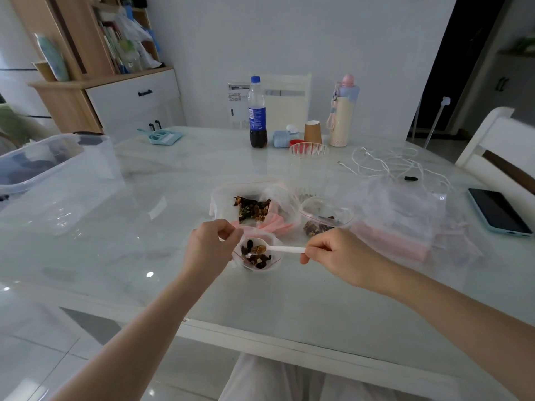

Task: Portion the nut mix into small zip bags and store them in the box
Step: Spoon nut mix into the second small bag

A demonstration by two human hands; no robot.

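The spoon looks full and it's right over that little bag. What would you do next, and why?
Probably tip the spoon so the nuts drop in. The right hand holds its loaded bowl right over the small bag, whose mouth the left hand pinches open, with some mix already inside.

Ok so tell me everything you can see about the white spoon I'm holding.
The white spoon looks like thin plastic, with a short flat handle and a shallow bowl. It lies roughly level, handle pointing right, pinched at its end by the right hand. Its bowl carries a few dark and tan pieces of nut mix and sits over the open mouth of the small zip bag, which the left hand holds open just above the table.
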